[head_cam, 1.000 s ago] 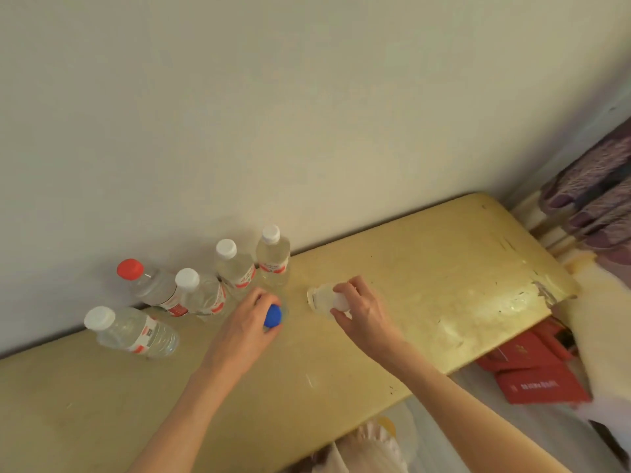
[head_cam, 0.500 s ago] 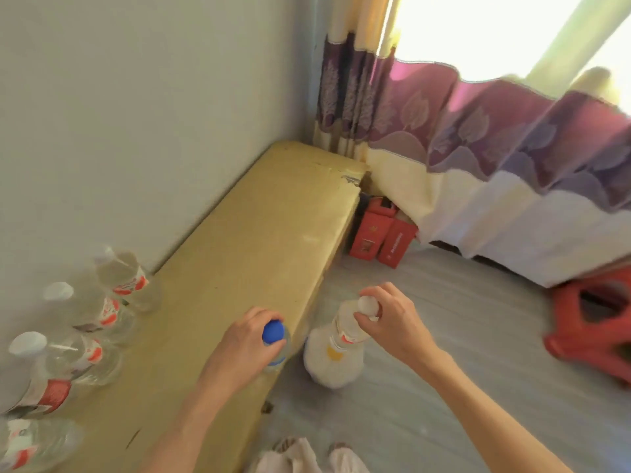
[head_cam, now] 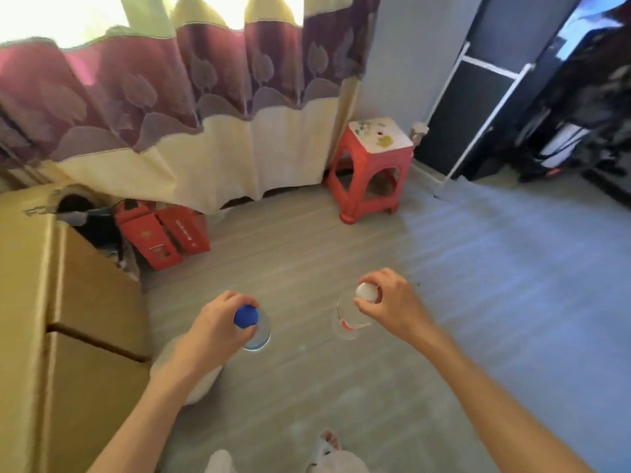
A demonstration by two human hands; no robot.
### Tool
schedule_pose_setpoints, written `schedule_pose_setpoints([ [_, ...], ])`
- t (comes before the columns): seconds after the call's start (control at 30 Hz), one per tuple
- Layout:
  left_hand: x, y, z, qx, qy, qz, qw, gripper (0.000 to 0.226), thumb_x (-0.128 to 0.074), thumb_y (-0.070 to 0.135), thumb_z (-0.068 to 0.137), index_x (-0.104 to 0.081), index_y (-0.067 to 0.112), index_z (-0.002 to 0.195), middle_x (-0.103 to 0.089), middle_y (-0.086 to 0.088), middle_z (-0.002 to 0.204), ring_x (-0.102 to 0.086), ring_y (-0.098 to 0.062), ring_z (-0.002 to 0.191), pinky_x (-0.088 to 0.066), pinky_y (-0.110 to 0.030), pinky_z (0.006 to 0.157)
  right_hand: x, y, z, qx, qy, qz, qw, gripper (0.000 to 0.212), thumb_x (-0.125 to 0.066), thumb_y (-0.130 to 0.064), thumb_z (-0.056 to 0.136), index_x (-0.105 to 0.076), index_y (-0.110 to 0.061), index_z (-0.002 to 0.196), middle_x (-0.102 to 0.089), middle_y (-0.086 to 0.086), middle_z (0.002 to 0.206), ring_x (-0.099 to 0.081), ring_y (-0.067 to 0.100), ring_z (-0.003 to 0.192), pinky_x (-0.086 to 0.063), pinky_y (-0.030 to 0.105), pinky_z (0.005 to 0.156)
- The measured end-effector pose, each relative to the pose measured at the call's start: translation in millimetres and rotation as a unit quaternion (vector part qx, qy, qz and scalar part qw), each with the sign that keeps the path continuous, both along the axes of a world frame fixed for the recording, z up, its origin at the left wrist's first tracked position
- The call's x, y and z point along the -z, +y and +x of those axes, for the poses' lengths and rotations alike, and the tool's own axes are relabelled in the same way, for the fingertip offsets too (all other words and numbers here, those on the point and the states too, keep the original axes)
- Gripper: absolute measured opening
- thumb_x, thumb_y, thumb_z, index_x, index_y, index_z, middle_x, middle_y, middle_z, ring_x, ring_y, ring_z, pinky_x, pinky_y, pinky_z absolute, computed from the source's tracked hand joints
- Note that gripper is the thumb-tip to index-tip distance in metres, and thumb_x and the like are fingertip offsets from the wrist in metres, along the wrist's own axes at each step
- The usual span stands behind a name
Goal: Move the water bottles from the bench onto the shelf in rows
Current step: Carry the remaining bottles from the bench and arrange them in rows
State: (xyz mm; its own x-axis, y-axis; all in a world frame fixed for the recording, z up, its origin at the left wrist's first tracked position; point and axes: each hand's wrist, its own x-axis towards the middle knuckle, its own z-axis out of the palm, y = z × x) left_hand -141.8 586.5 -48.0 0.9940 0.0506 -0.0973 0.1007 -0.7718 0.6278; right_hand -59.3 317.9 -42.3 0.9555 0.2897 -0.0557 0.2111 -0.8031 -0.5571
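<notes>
Two hands — left (head_cam: 218, 322), right (head_cam: 392, 305) — gripping blue-capped bottle (head_cam: 251, 324), white-capped bottle (head_cam: 351, 317)

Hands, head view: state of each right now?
Left hand: holding the blue-capped bottle by its top.
Right hand: holding the white-capped bottle by its cap.

Bare floor (head_cam: 495, 302) is lying open ahead and to the right of both hands, giving them free passage there. The bench (head_cam: 68, 319) is standing close on the left, just beside the left hand (head_cam: 218, 326) and blocking that side. Red boxes (head_cam: 164, 233) are sitting on the floor at the bench's far end, under the curtain (head_cam: 205, 131). A red stool (head_cam: 372, 165) is standing farther ahead, near the wall. Dark furniture (head_cam: 563, 114) is crowding the far right corner.
</notes>
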Motion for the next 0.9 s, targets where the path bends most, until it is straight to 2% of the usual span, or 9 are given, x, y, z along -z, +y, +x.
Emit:
schedule_pose_setpoints([
  [0.13,-8.5,-104.1,56.7,0.091,0.000,-0.015,0.996,0.027,-0.070,0.005,0.070,-0.063,0.018,0.094,-0.051,0.011,0.083,-0.049,-0.004,0.066,-0.034,-0.008,0.064,-10.1,-112.6,10.1,0.109,0.008,-0.009,0.994,0.026,-0.073,-0.019,0.072,-0.066,-0.007,0.094,-0.061,0.015,0.093,-0.058,0.030,0.086,-0.033,0.021,0.072],
  [0.2,-11.2,-153.4,82.1,0.139,0.002,-0.016,0.990,0.027,-0.070,0.008,0.072,-0.062,0.021,0.094,-0.054,0.009,0.086,-0.052,-0.009,0.071,-0.035,-0.008,0.065,-13.4,-164.5,11.0,0.167,0.012,0.001,0.986,0.024,-0.073,-0.021,0.071,-0.065,-0.010,0.092,-0.058,0.009,0.090,-0.056,0.026,0.082,-0.036,0.022,0.072],
  [0.3,-16.1,-226.2,123.5,0.202,0.006,-0.016,0.979,0.025,-0.069,0.011,0.073,-0.062,0.022,0.095,-0.057,0.007,0.091,-0.055,-0.014,0.078,-0.037,-0.010,0.065,-16.8,-235.6,14.1,0.243,0.016,0.015,0.970,0.023,-0.072,-0.024,0.073,-0.064,-0.013,0.091,-0.054,0.002,0.088,-0.052,0.018,0.079,-0.036,0.023,0.072],
  [0.43,-16.7,-322.5,176.9,0.276,0.006,-0.016,0.961,0.026,-0.069,0.013,0.073,-0.063,0.022,0.096,-0.059,0.006,0.092,-0.054,-0.016,0.077,-0.038,-0.018,0.070,-13.7,-322.2,27.3,0.326,0.014,0.028,0.945,0.022,-0.070,-0.024,0.074,-0.062,-0.013,0.092,-0.056,0.003,0.090,-0.051,0.017,0.082,-0.037,0.024,0.071],
  [0.57,-4.8,-416.7,235.2,0.344,0.011,-0.003,0.939,0.027,-0.069,0.015,0.073,-0.063,0.022,0.099,-0.059,0.007,0.092,-0.054,-0.011,0.074,-0.035,-0.008,0.062,-8.2,-406.5,55.4,0.374,0.025,0.040,0.926,0.019,-0.069,-0.018,0.075,-0.062,-0.014,0.092,-0.055,0.001,0.091,-0.052,0.017,0.084,-0.038,0.025,0.072],
  [0.7,6.2,-516.4,303.4,0.406,0.021,-0.006,0.913,0.027,-0.068,0.015,0.074,-0.063,0.021,0.099,-0.057,0.010,0.091,-0.052,-0.003,0.068,-0.035,-0.005,0.059,-5.6,-491.0,95.2,0.390,0.057,0.041,0.918,0.020,-0.067,-0.013,0.073,-0.063,-0.016,0.093,-0.056,0.002,0.095,-0.054,0.017,0.086,-0.042,0.025,0.074],
  [0.9,-1.8,-671.5,392.7,0.476,0.026,-0.001,0.879,0.029,-0.067,0.010,0.071,-0.064,0.018,0.098,-0.058,0.007,0.095,-0.052,-0.009,0.078,-0.033,-0.004,0.065,-14.4,-617.9,143.9,0.420,0.089,0.043,0.902,0.025,-0.063,-0.007,0.073,-0.063,-0.018,0.095,-0.054,0.002,0.100,-0.055,0.017,0.087,-0.039,0.016,0.070],
])
